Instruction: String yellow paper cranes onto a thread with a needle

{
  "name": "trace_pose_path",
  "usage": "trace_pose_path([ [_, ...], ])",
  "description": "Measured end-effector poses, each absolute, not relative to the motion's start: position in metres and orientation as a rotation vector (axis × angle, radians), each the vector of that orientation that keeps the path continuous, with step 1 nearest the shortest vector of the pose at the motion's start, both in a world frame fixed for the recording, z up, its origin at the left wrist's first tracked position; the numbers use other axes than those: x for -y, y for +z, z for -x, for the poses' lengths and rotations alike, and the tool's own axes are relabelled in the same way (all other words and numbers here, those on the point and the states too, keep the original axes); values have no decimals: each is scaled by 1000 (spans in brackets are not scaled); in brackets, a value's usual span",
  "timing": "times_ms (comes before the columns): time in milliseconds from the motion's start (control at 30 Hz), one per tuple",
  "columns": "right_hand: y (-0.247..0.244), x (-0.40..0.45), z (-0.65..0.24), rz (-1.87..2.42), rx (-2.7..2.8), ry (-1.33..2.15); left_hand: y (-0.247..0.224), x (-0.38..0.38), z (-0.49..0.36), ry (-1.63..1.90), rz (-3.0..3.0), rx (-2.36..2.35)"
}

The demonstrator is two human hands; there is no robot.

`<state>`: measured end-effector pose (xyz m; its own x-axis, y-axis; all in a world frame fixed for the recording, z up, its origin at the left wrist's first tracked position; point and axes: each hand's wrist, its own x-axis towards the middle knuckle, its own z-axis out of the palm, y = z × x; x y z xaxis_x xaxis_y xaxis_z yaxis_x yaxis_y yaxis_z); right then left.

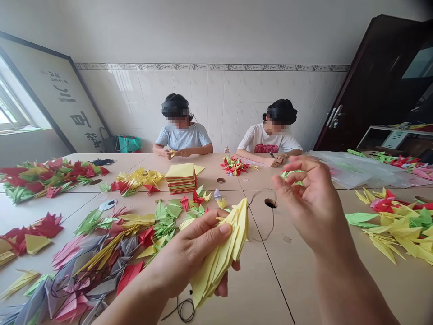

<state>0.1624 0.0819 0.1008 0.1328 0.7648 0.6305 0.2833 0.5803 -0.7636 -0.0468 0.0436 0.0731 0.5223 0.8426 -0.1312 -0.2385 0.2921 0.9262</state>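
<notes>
A stacked bundle of yellow folded paper cranes (pixel 221 259) is gripped in my left hand (pixel 203 241), with the thumb pressed on top and fingers underneath. My right hand (pixel 309 198) is raised to the right of the bundle, its fingers curved and the thumb apart from the index finger. A thin dark thread (pixel 273 216) loops from the bundle's upper end over the table, passing just below the right thumb. I cannot tell whether it touches that hand. A coil of black cord (pixel 185 310) lies under the bundle.
Strung paper cranes in several colours (pixel 101 257) cover the left side. A stack of square paper (pixel 181 178) stands mid-table. More cranes (pixel 402 225) and clear plastic bags (pixel 358 169) lie right. A cable hole (pixel 270 203) opens near my right hand. Two people sit opposite, hands busy.
</notes>
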Motion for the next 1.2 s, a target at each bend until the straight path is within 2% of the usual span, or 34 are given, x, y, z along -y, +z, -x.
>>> trace_pose_path([
  [100,103,-64,-159,926,1845,792,73,-44,47,822,-1016,-704],
  [233,101,-52,-148,836,1985,810,73,-43,48,828,-987,-667],
  [467,98,-55,-138,794,1959,917,72,-44,46,851,-1009,-643],
  [633,99,-58,-146,663,1748,1454,74,-42,46,874,-1031,-603],
  [733,99,-63,-146,623,1709,1578,77,-40,47,932,-1062,-611],
  [900,104,-67,-147,787,1802,1373,82,-39,46,894,-1147,-694],
  [1200,106,-63,-153,856,1960,559,82,-39,45,923,-1173,-730],
])
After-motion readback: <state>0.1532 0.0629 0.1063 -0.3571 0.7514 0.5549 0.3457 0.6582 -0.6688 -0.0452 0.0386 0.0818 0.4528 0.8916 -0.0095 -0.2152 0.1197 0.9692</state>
